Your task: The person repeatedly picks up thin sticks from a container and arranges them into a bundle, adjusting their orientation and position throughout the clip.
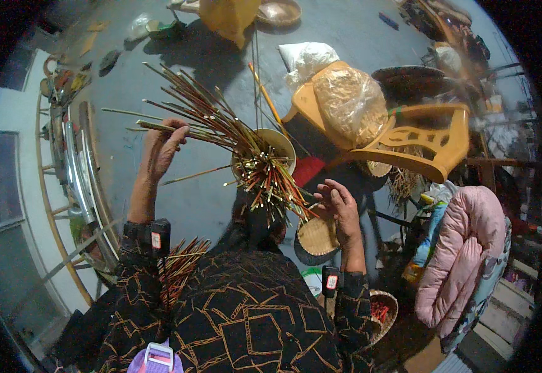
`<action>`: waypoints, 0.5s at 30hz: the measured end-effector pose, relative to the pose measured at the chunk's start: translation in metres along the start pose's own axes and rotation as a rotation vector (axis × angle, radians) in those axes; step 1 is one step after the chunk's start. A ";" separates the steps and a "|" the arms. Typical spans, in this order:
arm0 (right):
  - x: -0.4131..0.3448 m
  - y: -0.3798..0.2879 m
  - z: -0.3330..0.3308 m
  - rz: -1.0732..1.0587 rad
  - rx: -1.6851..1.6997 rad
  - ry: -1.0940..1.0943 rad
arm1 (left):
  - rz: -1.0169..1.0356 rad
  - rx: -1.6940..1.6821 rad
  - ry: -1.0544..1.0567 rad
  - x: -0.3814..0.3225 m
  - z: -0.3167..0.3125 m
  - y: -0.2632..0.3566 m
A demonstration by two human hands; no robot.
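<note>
My left hand (pixel 167 140) pinches a few thin cut stems between thumb and fingers, left of a pale round container (pixel 285 143). Long reddish-brown stems (pixel 205 107) lean out of that container to the upper left. A second clump of cut stems (pixel 271 177), ends towards me, spreads over its near rim. My right hand (pixel 338 200) is raised with its fingers apart, right of this clump and holding nothing. Just left of the right hand is a small woven basket (pixel 317 237). Another bundle of stems (pixel 187 261) lies beside my left forearm.
A yellow plastic chair (pixel 452 135) carries a clear bag of pale dried pieces (pixel 352 105). A pink padded garment (pixel 462 256) hangs at right. A basket with red pieces (pixel 392 317) sits by my right elbow. A wooden ladder (pixel 49 196) and metal pipes (pixel 75 172) lie at left.
</note>
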State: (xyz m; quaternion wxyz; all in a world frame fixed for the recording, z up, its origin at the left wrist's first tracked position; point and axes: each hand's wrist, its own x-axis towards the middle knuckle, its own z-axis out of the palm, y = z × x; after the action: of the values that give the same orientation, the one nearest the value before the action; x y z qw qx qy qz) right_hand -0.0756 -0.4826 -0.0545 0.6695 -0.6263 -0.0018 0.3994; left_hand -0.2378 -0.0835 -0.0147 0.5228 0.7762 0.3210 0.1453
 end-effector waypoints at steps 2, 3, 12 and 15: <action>0.002 0.002 0.001 0.016 0.001 0.010 | 0.024 0.075 -0.006 0.002 0.001 -0.002; 0.003 0.003 0.002 0.016 0.006 0.004 | 0.017 0.123 -0.009 0.004 0.004 -0.004; 0.009 0.008 0.008 0.009 -0.061 -0.018 | 0.190 -0.049 0.087 0.016 0.000 -0.005; 0.011 0.014 0.008 0.002 -0.123 0.004 | 0.304 0.021 0.048 0.016 0.003 -0.021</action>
State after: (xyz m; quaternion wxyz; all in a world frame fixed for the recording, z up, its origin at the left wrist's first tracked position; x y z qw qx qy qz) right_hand -0.0800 -0.4715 -0.0697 0.6292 -0.6670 -0.0243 0.3981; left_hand -0.2314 -0.0707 -0.0370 0.4788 0.8176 0.2136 0.2380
